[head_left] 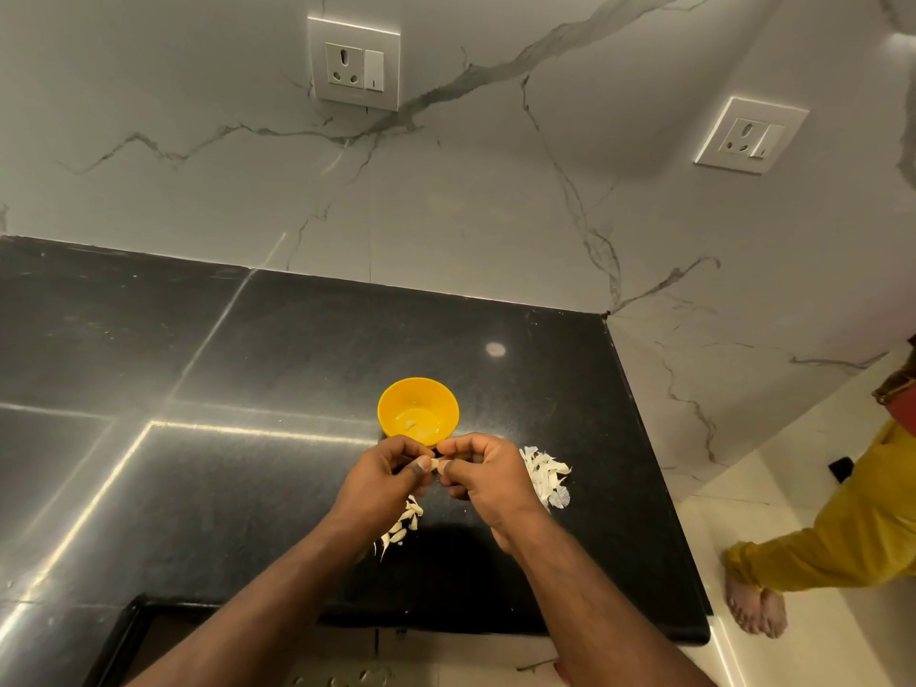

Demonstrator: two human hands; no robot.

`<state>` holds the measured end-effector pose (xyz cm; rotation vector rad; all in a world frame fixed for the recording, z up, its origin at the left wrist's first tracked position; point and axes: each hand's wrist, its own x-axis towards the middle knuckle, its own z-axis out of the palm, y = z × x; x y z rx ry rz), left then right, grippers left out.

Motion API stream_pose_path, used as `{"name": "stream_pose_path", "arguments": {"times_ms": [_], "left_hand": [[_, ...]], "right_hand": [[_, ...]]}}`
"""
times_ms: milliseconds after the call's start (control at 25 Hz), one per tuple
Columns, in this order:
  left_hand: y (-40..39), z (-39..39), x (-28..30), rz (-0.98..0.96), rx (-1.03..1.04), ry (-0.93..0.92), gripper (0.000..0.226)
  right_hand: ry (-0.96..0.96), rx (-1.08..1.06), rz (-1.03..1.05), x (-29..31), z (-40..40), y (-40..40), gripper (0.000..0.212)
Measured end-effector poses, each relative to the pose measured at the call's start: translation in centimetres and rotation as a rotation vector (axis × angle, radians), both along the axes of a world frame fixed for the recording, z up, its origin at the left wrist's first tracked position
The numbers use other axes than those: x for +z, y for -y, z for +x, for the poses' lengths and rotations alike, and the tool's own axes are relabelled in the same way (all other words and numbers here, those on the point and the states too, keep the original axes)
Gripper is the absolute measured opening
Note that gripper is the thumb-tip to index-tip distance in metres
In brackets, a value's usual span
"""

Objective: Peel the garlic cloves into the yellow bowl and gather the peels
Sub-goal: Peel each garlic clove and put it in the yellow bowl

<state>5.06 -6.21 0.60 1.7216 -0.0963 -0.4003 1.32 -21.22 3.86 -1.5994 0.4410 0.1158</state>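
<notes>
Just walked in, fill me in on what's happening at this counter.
A person is peeling garlic at a black counter. Both hands pinch one garlic clove between them: left hand, right hand, just in front of the yellow bowl. The bowl seems to hold a few pale pieces. A pile of peels lies right of the hands, and more cloves wait under the left wrist. Another person stands at the right.

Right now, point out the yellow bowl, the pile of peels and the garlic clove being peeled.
yellow bowl (396, 399): head view, inner left wall.
pile of peels (544, 476): head view, middle of heap.
garlic clove (435, 464): head view, bit showing between thumbs.
</notes>
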Motion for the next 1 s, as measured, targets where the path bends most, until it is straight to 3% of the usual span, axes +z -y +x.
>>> {"name": "stream_pose_path", "arguments": {"times_ms": [520, 720, 1000], "left_hand": [[0.14, -0.63, 1.02, 0.104, 0.008, 0.052, 0.017], [0.33, -0.68, 0.99, 0.154, 0.010, 0.085, 0.019], [0.82, -0.81, 0.72, 0.176, 0.023, 0.097, 0.020]], "right_hand": [[-0.099, -0.047, 0.090, 0.45, 0.29, 0.32, 0.021], [-0.071, -0.016, 0.012, 0.20, 0.29, 0.30, 0.019], [0.012, 0.016, -0.291, -0.34, 0.34, -0.37, 0.024]]}}
